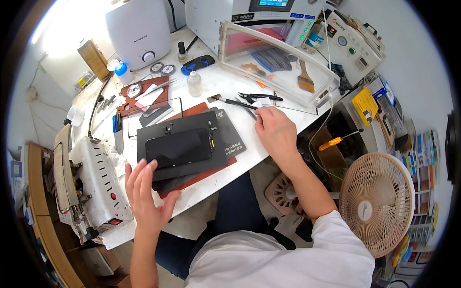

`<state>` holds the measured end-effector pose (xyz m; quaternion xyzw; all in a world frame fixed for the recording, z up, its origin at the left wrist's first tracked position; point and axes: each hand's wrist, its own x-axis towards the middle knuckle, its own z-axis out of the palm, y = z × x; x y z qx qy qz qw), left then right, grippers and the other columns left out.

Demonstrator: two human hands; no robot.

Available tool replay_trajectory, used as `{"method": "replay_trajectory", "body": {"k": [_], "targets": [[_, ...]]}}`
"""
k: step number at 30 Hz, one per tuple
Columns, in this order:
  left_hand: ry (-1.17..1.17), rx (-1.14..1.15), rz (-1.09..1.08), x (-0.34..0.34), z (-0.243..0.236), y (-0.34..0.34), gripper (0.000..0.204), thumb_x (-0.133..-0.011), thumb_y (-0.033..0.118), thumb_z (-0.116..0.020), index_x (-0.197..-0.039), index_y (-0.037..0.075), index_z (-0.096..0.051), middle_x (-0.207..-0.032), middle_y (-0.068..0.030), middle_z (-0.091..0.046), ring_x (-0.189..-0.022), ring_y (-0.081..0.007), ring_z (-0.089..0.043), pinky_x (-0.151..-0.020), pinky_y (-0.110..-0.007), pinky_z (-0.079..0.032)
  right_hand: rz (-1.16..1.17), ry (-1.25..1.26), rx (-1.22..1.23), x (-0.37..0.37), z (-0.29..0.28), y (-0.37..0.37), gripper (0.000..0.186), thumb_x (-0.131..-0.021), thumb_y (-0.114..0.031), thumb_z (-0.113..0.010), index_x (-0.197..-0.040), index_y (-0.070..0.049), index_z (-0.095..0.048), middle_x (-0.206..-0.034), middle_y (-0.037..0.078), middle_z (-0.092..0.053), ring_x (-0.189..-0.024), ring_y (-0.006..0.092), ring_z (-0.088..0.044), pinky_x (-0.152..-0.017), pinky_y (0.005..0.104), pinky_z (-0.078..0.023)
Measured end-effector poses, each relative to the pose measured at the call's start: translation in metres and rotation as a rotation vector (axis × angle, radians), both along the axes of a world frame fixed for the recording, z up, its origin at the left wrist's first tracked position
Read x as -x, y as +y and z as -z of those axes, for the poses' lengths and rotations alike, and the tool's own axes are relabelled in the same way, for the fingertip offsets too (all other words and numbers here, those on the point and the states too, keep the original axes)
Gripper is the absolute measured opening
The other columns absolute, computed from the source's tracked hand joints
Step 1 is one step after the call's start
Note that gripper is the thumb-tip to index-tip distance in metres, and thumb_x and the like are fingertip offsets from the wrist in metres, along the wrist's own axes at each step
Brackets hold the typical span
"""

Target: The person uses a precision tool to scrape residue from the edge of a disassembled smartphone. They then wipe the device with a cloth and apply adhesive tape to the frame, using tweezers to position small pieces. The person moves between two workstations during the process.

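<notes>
A black phone screen (177,147) lies on a stack of dark mats (194,126), with small flex-cable parts along its right end. Beside its near left corner is my left hand (145,185), fingers stretched and thumb apart, holding nothing. To the right of the mats, my right hand (277,129) has its fingers closed at the near end of a slim black-handled tool (238,103). That tool lies low over the table, its metal end pointing left; its exact kind is unclear. Just beyond it are black cutting pliers (261,97) and a scrap of white paper.
A machine with a raised clear-framed door (283,55) stands at the back, a brush (305,79) under the frame. A small dropper bottle (194,84) stands behind the mats. A white perforated machine (98,185) is at left; a fan (377,204) and orange screwdriver (331,143) are at right.
</notes>
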<state>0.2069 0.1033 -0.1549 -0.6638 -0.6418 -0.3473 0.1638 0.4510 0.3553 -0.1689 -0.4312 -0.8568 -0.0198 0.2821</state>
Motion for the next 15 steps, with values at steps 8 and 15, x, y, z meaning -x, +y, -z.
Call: {"method": "replay_trajectory", "body": {"k": [8,15], "targets": [[0.001,-0.172,0.003,-0.004,0.017,-0.033,0.045,-0.092,0.017,-0.074,-0.132,0.002,-0.059,-0.11,-0.012,-0.072,-0.104,-0.0313,-0.067,-0.092,-0.047,-0.053,-0.135,0.017,-0.033,0.025,-0.013,0.032,0.018,-0.086,-0.016,-0.076,-0.103,-0.01,-0.073,-0.102,0.008,-0.066,-0.1,0.0287,-0.064,-0.082,0.0415,-0.055],[0.115,-0.09,0.237,-0.005,0.02,-0.04,0.032,-0.08,0.0,-0.075,-0.112,0.001,-0.069,-0.081,-0.0054,-0.069,-0.06,-0.02,-0.064,-0.052,-0.03,-0.05,-0.399,-0.091,0.024,0.038,-0.031,0.025,0.03,-0.084,-0.013,-0.078,-0.114,-0.008,-0.074,-0.109,0.007,-0.068,-0.107,0.0281,-0.061,-0.092,0.0396,-0.053]]}}
